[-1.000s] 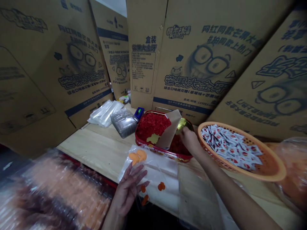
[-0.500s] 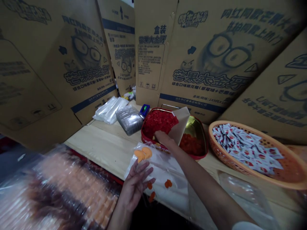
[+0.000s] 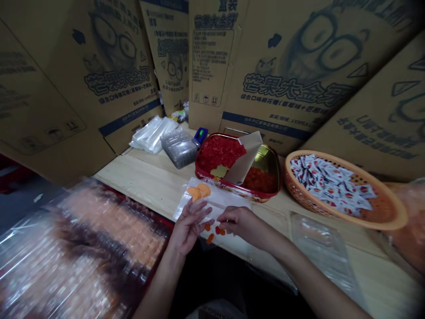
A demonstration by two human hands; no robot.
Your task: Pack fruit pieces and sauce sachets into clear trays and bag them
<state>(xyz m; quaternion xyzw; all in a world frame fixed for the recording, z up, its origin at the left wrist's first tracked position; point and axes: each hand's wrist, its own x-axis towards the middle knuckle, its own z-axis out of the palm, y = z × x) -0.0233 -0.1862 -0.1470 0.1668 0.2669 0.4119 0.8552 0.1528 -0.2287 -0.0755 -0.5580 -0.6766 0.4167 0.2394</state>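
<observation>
My left hand lies with fingers spread on a clear plastic tray at the table's front edge. Two orange pieces sit in the tray's far corner. My right hand is pinched over the tray's near side, right beside the left fingers, with small red and orange pieces at its fingertips. Behind the tray stands a red tin holding red candy pieces and a cardboard divider.
An orange basket of small sachets sits at the right. Empty clear trays lie in front of it. Stacked plastic packs and a blue tape dispenser stand at the back. Cardboard boxes wall the table. Wrapped trays are at the left.
My right hand has drawn back from the red tin to the near side of the clear tray, now beside my left hand. The left hand has stayed on the tray.
</observation>
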